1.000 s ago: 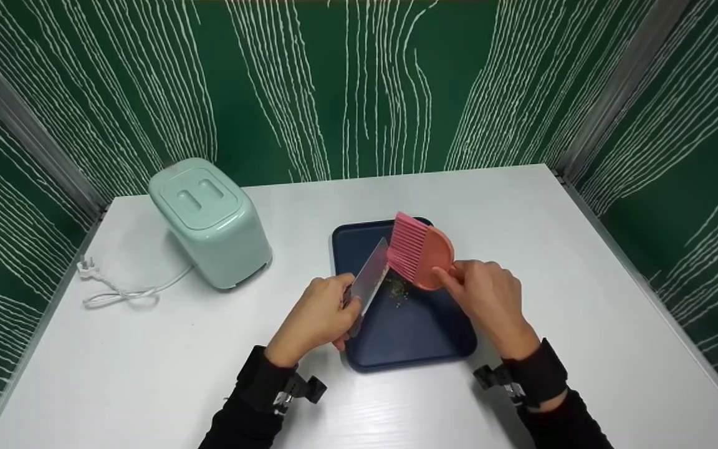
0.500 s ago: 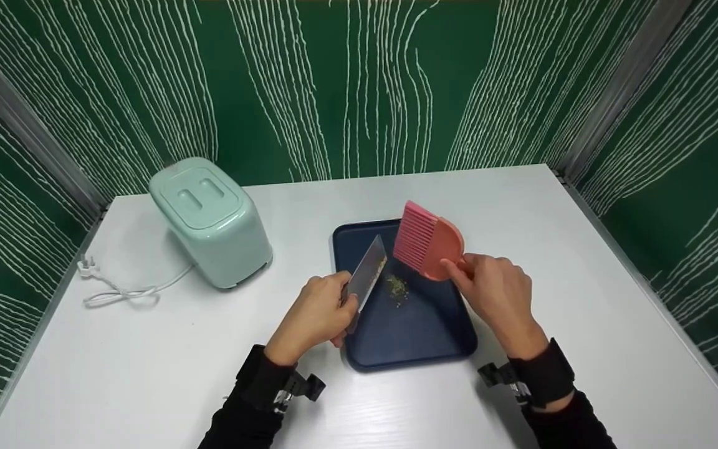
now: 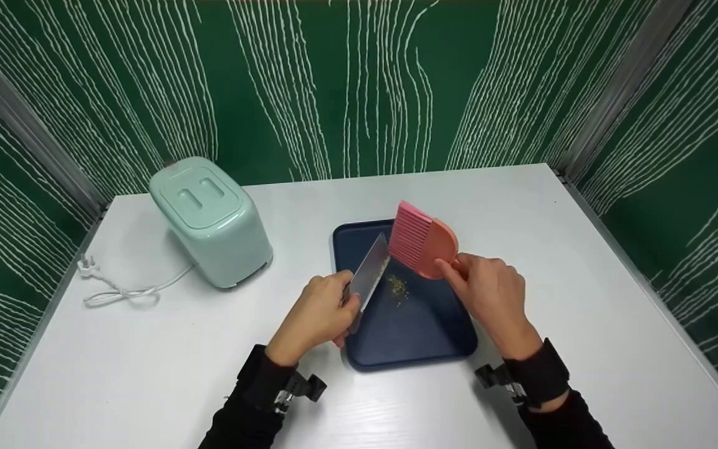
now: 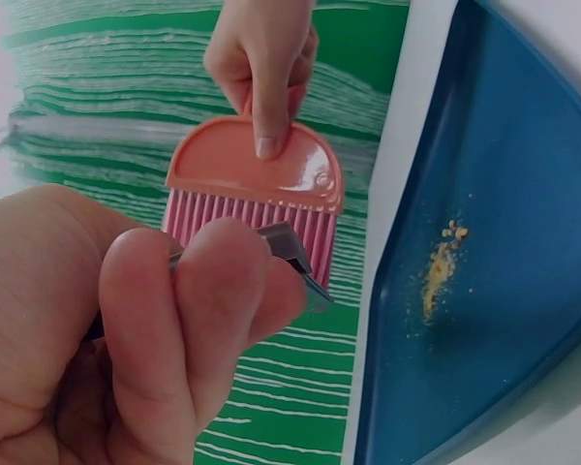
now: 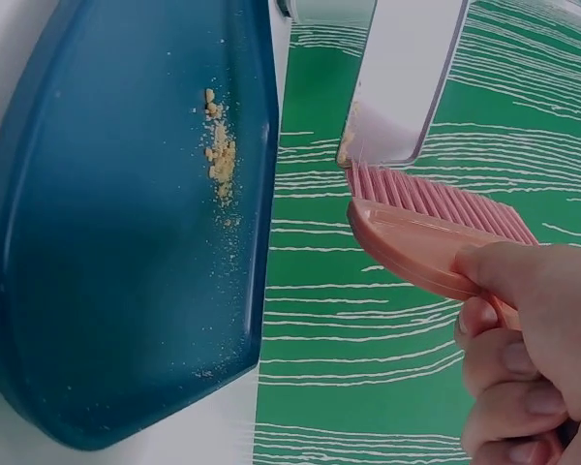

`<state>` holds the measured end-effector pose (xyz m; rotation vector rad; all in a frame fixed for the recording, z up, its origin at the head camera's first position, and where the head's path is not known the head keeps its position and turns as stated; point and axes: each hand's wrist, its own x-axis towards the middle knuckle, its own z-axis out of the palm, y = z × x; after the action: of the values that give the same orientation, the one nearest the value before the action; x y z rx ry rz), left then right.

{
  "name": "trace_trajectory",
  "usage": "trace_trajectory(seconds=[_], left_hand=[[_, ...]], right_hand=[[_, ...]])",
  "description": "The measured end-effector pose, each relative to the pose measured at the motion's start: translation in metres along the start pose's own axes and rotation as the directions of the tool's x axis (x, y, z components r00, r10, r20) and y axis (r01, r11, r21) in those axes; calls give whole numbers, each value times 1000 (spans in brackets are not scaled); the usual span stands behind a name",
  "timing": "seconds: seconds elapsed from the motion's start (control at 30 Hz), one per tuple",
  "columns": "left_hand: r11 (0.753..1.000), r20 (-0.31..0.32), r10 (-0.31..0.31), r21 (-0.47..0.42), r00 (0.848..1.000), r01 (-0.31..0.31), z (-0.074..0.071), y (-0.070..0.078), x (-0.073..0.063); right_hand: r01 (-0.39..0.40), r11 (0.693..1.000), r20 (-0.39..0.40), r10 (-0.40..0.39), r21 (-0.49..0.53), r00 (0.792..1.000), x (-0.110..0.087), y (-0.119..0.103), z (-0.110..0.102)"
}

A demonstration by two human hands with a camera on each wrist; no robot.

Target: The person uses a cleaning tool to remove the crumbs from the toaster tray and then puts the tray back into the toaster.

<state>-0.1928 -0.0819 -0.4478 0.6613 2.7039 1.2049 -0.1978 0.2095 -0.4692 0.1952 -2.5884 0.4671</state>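
My left hand [image 3: 318,315] grips a thin metal crumb tray [image 3: 369,271] by its near end, tilted on edge over a dark blue tray [image 3: 418,340]. Pale crumbs cling along the crumb tray's lower corner in the right wrist view. With thumb on top, my right hand [image 3: 493,296] holds a small brush [image 3: 439,252] with an orange head and pink bristles [image 5: 436,199]. The bristle tips are right at the crumb tray's corner. Below lies a small heap of crumbs [image 3: 397,288] on the blue tray.
A mint-green toaster [image 3: 215,224] with a lid stands at the back left of the white table [image 3: 147,374]. Its white cord and plug [image 3: 113,290] lie coiled beside it. Green walls with white streaks enclose the table's back and sides.
The brush moved from the crumb tray's edge up and to the right, then came back left to it. The crumb heap is uncovered now. My left hand stays nearly still.
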Motion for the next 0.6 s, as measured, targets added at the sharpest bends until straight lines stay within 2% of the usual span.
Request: trace_trajectory(seconds=[0.33,0.6], left_hand=[[1000,-13,13,0,1000,-13,1,0,0],[999,-42,23,31,999,-22,2,-2,1]], right_hand=[[-12,1000,82,13,-7,997,0,-1,-1],[7,1000,134,-10,26,991,1,-3,-2]])
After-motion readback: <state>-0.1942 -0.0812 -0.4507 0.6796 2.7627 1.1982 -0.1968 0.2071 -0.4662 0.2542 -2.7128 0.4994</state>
